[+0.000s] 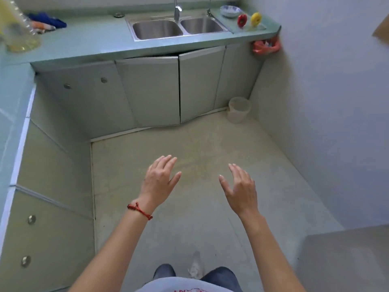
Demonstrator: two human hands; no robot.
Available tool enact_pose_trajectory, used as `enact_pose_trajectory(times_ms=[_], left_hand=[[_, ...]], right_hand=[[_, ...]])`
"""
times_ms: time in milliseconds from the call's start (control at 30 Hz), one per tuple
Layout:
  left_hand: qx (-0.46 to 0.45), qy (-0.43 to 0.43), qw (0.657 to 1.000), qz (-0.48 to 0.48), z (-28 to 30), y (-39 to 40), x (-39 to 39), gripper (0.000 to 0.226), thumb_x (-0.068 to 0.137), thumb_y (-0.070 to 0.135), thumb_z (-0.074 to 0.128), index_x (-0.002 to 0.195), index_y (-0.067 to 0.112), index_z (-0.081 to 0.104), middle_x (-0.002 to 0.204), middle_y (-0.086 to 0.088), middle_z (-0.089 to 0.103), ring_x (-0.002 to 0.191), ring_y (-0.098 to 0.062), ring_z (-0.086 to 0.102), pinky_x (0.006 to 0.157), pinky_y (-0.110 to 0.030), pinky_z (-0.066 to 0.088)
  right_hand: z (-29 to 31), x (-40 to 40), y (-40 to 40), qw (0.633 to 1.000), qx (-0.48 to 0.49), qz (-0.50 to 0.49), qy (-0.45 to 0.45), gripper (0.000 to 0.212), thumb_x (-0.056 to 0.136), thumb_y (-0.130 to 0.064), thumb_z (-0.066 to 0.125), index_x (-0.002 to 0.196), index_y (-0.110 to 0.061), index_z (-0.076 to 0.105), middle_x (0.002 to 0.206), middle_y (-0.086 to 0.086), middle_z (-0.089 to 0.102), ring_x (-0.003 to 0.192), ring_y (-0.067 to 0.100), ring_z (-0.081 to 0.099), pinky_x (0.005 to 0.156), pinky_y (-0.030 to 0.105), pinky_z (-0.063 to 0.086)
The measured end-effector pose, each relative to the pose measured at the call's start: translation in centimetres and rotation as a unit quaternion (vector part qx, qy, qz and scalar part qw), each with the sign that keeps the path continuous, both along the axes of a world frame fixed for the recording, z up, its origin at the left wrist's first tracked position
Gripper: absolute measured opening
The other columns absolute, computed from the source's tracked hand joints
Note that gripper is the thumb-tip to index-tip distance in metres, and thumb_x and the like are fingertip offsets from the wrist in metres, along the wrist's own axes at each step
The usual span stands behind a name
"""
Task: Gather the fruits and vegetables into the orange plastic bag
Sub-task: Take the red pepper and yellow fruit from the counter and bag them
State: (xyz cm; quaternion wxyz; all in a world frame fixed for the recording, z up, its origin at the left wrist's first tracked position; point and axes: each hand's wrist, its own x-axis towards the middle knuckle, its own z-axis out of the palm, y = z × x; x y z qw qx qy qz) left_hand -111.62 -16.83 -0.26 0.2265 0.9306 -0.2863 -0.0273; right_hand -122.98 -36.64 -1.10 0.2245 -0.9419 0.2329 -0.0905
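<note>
A red bell pepper (242, 20) and a yellow bell pepper (256, 18) stand side by side on the far right end of the green countertop (94, 39), right of the sink. An orange plastic bag (266, 47) hangs below that counter corner against the wall. My left hand (159, 180), with a red string bracelet on its wrist, and my right hand (240, 189) are held out over the floor, far short of the counter. Both hands are empty with fingers spread.
A double steel sink (179, 28) with a tap sits mid-counter. A blue-patterned bowl (230, 11) lies behind the peppers. A blue cloth (49, 20) and a clear plastic bottle (17, 28) are at the left. A pale bucket (239, 109) stands on the floor by the cabinets.
</note>
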Motion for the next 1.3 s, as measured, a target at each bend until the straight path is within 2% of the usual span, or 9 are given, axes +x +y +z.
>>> enact_pose_trajectory(times_ms=[333,433,567,700,867,1167,1300], left_hand=[[0.0,0.006,1.0,-0.025,0.4,-12.1,12.0,0.065,0.083,0.048,0.031,0.123,0.002,0.053,0.126,-0.021,0.057,0.12,-0.038,0.049,0.099,-0.048,0.04],[-0.005,0.004,0.999,-0.032,0.1,-15.8,17.1,0.065,0.083,0.048,0.031,0.123,0.002,0.052,0.126,-0.021,0.056,0.121,-0.038,0.049,0.1,-0.048,0.039],[-0.011,0.008,0.999,-0.044,0.1,-20.8,25.0,0.067,0.082,0.049,0.029,0.125,0.003,0.051,0.129,-0.02,0.055,0.123,-0.037,0.046,0.102,-0.046,0.037],[-0.015,0.003,0.998,-0.057,0.9,-25.4,32.5,0.064,0.082,0.047,0.032,0.123,0.003,0.053,0.127,-0.019,0.057,0.121,-0.038,0.048,0.101,-0.046,0.039],[-0.001,0.008,0.997,-0.08,1.2,-31.2,40.3,0.059,0.083,0.044,0.036,0.118,0.002,0.056,0.12,-0.021,0.061,0.114,-0.04,0.054,0.094,-0.048,0.044],[-0.009,0.004,0.996,-0.087,0.6,-43.6,52.1,0.062,0.083,0.047,0.033,0.123,0.004,0.053,0.127,-0.019,0.057,0.121,-0.037,0.048,0.1,-0.046,0.04],[-0.017,-0.001,0.997,-0.072,0.8,-49.8,57.2,0.051,0.087,0.037,0.049,0.126,0.004,0.05,0.131,-0.019,0.053,0.126,-0.036,0.043,0.104,-0.044,0.035]], right_hand=[[0.0,11.4,-11.6,1.0,0.012,-0.021,-0.013,0.08,0.078,-0.061,0.021,0.132,-0.008,0.045,0.138,0.011,0.049,0.129,0.025,0.04,0.104,0.037,0.031],[-0.2,16.3,-15.1,0.999,0.012,-0.03,-0.022,0.079,0.078,-0.061,0.022,0.131,-0.008,0.046,0.138,0.012,0.049,0.129,0.025,0.04,0.104,0.037,0.031],[-0.1,23.7,-19.8,0.999,0.023,-0.044,-0.023,0.067,0.082,-0.052,0.035,0.132,-0.008,0.045,0.139,0.011,0.047,0.131,0.024,0.039,0.106,0.035,0.028],[0.9,30.7,-24.1,0.997,0.035,-0.062,-0.033,0.075,0.078,-0.06,0.03,0.131,-0.009,0.047,0.138,0.01,0.049,0.13,0.023,0.04,0.105,0.035,0.03],[1.9,37.7,-29.5,0.994,0.049,-0.092,-0.042,0.063,0.082,-0.047,0.042,0.13,-0.007,0.047,0.137,0.011,0.049,0.13,0.024,0.04,0.106,0.036,0.029],[1.5,49.0,-41.1,0.992,0.065,-0.102,-0.047,0.062,0.082,-0.045,0.043,0.13,-0.007,0.048,0.137,0.012,0.05,0.129,0.025,0.041,0.107,0.036,0.029],[1.6,54.6,-47.4,0.991,0.072,-0.097,-0.053,0.061,0.082,-0.044,0.044,0.129,-0.006,0.049,0.136,0.012,0.05,0.129,0.025,0.041,0.107,0.034,0.028]])
